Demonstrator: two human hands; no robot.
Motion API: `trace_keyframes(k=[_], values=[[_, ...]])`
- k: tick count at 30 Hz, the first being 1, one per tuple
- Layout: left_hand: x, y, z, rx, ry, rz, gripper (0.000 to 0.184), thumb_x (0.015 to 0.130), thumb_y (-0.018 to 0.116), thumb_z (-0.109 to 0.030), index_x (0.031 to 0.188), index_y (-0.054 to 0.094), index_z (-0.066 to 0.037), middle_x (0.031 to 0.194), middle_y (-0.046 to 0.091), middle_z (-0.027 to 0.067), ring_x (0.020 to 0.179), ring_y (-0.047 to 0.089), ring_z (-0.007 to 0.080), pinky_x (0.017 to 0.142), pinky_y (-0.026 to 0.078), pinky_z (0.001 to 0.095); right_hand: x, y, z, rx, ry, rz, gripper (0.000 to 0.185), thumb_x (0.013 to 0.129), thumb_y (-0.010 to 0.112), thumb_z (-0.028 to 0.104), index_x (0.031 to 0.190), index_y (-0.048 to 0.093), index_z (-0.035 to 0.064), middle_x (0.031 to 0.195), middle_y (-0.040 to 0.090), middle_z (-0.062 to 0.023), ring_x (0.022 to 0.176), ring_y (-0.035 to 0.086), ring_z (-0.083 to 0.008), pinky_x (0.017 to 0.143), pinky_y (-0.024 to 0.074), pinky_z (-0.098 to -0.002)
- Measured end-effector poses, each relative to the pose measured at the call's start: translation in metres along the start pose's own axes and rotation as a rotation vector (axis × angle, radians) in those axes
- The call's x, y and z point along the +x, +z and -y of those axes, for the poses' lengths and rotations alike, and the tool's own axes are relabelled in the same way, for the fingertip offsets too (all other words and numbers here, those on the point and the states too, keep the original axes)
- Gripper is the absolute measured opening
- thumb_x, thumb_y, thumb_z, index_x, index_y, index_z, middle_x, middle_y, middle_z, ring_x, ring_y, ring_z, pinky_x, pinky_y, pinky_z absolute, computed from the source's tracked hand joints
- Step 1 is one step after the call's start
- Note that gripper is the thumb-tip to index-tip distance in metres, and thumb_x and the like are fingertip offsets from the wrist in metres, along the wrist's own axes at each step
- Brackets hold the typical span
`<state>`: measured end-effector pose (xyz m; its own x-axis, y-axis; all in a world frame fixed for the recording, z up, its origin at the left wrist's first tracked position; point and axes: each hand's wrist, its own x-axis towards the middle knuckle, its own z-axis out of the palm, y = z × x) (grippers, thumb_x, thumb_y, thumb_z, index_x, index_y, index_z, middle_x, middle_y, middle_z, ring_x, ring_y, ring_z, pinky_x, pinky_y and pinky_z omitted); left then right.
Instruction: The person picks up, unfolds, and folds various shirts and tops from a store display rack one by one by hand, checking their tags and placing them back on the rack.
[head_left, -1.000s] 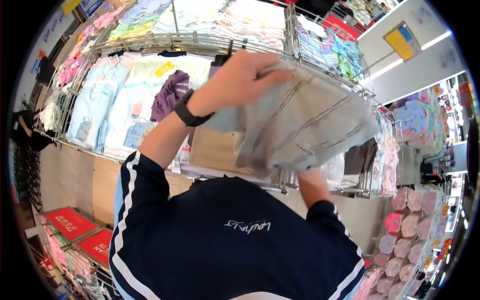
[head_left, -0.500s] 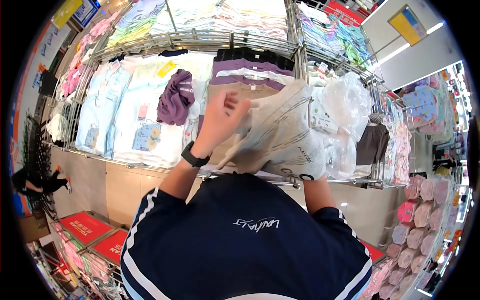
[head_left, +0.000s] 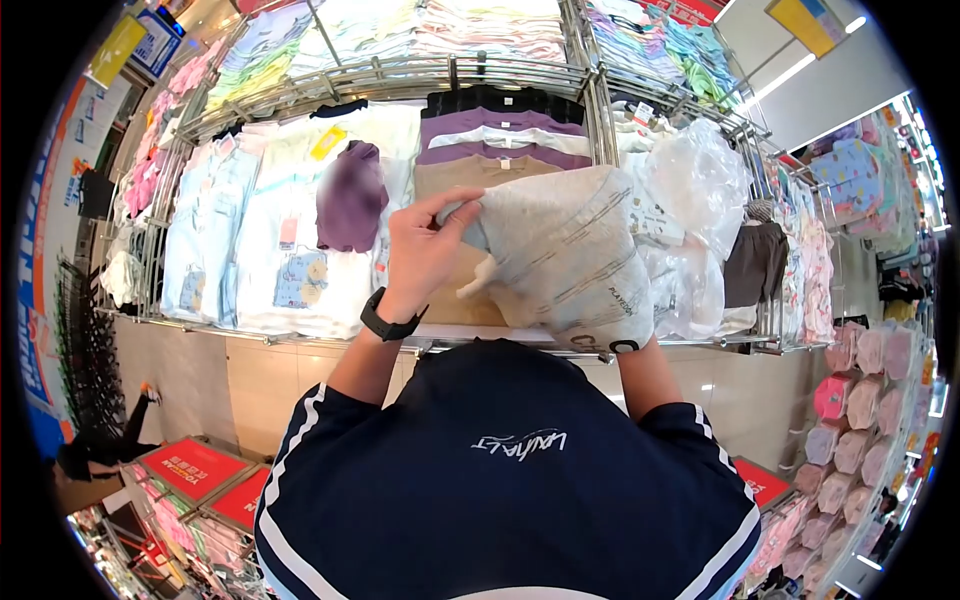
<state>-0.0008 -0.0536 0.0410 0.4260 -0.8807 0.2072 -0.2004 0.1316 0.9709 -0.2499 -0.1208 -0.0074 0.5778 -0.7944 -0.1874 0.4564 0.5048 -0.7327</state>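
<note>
In the head view, my left hand [head_left: 425, 245], with a black watch on its wrist, pinches the upper left edge of a light grey printed shirt [head_left: 560, 240]. The cloth is spread between my two arms, with dark streaks and lettering near its lower right end. My right forearm [head_left: 648, 375] runs up to that end, and the cloth hides the right hand and its fingers. Beneath the grey shirt lies a tan shirt [head_left: 450, 180], at the front of a row of overlapped purple, white and black shirts [head_left: 505, 122].
A crumpled purple garment [head_left: 350, 200] lies on white shirts to the left. Clear plastic bags [head_left: 695, 190] sit on the right. A metal rail [head_left: 400, 75] divides the rack from folded clothes behind. A person [head_left: 105, 445] in dark clothing is at lower left.
My left hand, earlier with fingers apart beside the grey shirt, has closed on its edge. The cloth is now spread flatter. The person at lower left has shifted in view.
</note>
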Motion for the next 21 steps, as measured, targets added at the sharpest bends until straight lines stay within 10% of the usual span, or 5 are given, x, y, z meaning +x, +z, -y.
trace_keyframes(k=[4, 10, 14, 21], values=[[0.012, 0.0, 0.002, 0.063, 0.065, -0.027, 0.018, 0.085, 0.066, -0.004, 0.103, 0.07, -0.005, 0.065, 0.056, -0.0037, 0.057, 0.045, 0.0034, 0.051, 0.035, 0.0191, 0.003, -0.003, -0.003, 0.017, -0.01, 0.002, 0.043, 0.084, 0.064, 0.019, 0.123, 0.054, 0.003, 0.119, 0.06, -0.0091, 0.106, 0.058, -0.0234, 0.092, 0.0456, -0.0368], [-0.007, 0.011, 0.042, 0.258, 0.174, -0.049, 0.059, 0.083, 0.07, -0.019, 0.134, 0.045, -0.003, 0.121, 0.055, 0.0163, 0.106, 0.056, 0.0268, 0.086, 0.046, 0.0346, 0.006, -0.012, 0.002, 0.048, -0.051, 0.007, 0.046, 0.085, 0.063, 0.022, 0.125, 0.052, 0.0031, 0.121, 0.059, -0.0097, 0.108, 0.058, -0.0244, 0.094, 0.0448, -0.0379], [-0.036, 0.012, 0.019, 0.266, 0.303, 0.365, 0.076, 0.077, 0.076, -0.024, 0.139, 0.038, 0.0, 0.133, 0.047, 0.0177, 0.123, 0.046, 0.0282, 0.1, 0.04, 0.0373, 0.004, -0.015, 0.008, 0.038, -0.073, 0.011, 0.047, 0.086, 0.063, 0.024, 0.127, 0.052, 0.0032, 0.123, 0.058, -0.0102, 0.11, 0.057, -0.0251, 0.095, 0.0443, -0.0386], [-0.031, 0.022, 0.036, -0.521, -0.486, 0.73, 0.059, 0.087, 0.066, -0.012, 0.139, 0.041, -0.002, 0.131, 0.054, 0.0069, 0.118, 0.052, 0.0191, 0.1, 0.041, 0.0331, 0.029, -0.013, 0.012, -0.153, -0.111, 0.088, 0.05, 0.087, 0.062, 0.027, 0.13, 0.05, 0.0033, 0.125, 0.057, -0.0109, 0.113, 0.056, -0.0264, 0.098, 0.0434, -0.0399]])
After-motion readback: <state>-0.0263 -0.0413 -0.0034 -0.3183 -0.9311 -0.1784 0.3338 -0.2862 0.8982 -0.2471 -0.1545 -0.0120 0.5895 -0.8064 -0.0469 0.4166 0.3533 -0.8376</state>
